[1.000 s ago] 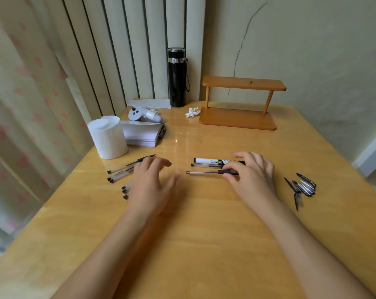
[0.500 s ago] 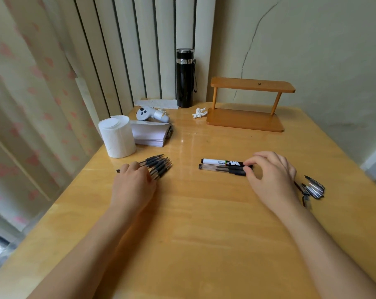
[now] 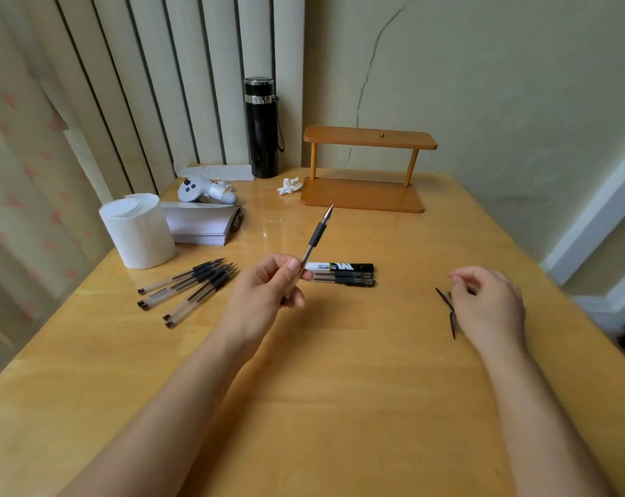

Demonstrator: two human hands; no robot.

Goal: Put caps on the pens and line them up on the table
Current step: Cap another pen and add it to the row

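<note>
Head view: left hand (image 3: 264,292) grips an uncapped pen (image 3: 316,234), tip pointing far; right hand (image 3: 487,303), loosely curled, hovers over caps (image 3: 447,306) at right; its grasp is unclear.

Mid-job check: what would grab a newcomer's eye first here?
The left hand holds an uncapped pen tip-up above mid-table. The right hand reaches into loose caps at the right. A cluster of uncapped pens lies left, beside a paper roll.
</note>
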